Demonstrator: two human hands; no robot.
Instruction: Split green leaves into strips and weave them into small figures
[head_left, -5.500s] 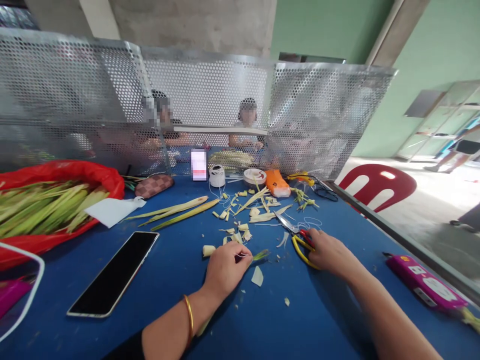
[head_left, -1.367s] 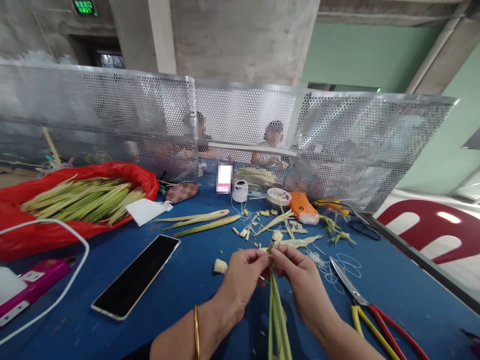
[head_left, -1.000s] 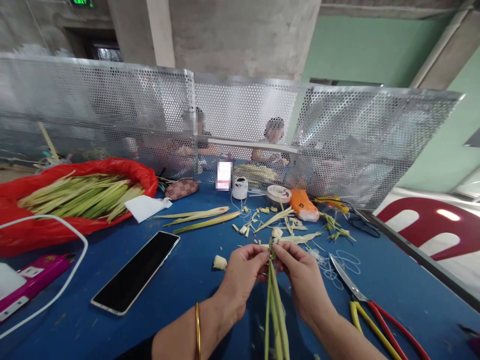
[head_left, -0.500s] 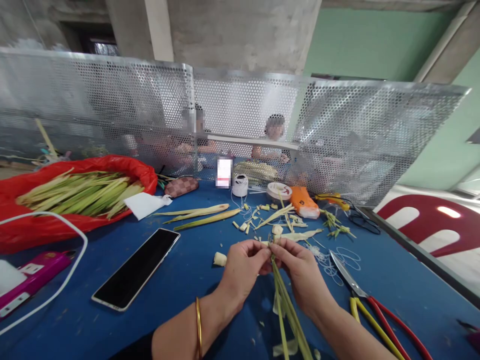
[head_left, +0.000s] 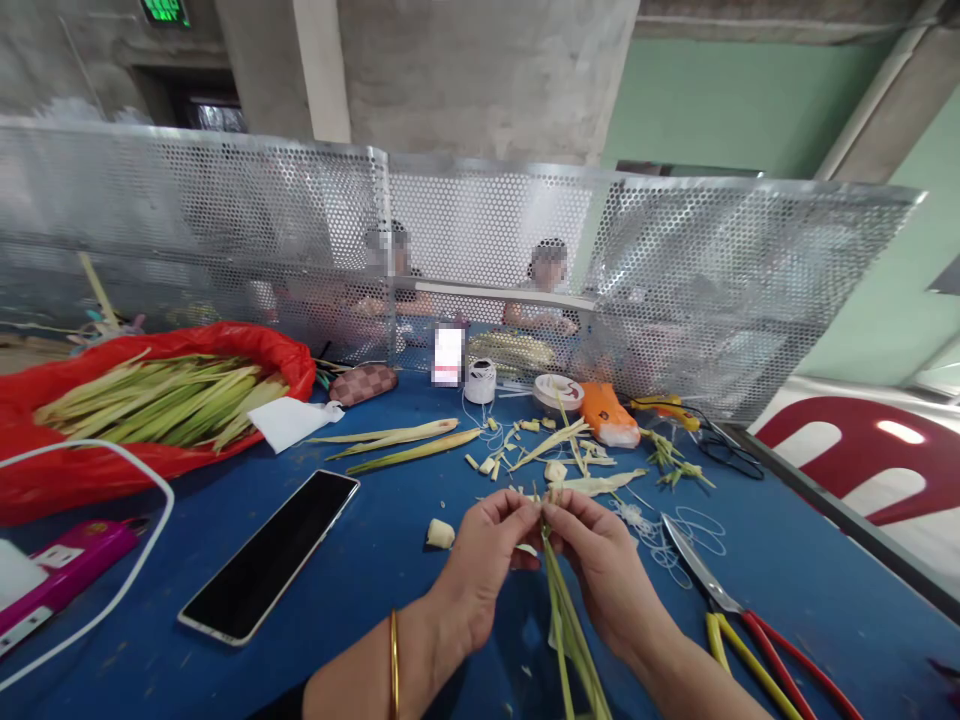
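Observation:
Both my hands meet over the blue table, pinching the upper end of a bundle of long green leaf strips (head_left: 564, 615). My left hand (head_left: 487, 545) is closed on it from the left, thumb against the bundle. From the other side my right hand (head_left: 600, 545) grips the same end with thumb and fingers. The strips hang down toward the table's near edge. Just beyond my fingertips lies a pale rolled piece (head_left: 555, 471). Another cream-coloured roll (head_left: 440, 533) sits left of my left hand. What the fingertips press between them is partly hidden.
Scissors (head_left: 701, 565) with red handles and a yellow-handled tool (head_left: 750, 650) lie at right, near tangled white thread (head_left: 667, 530). A phone (head_left: 270, 555) and a red bag (head_left: 296, 370) of leaves are left. Behind stand a thread spool (head_left: 480, 382), an orange packet (head_left: 609, 412) and a perforated metal screen (head_left: 487, 220).
The view has tilted up slightly, so the table things appear a little lower. My hands keep their pinch on the strips, with small finger shifts; the pale roll now shows apart from the fingertips.

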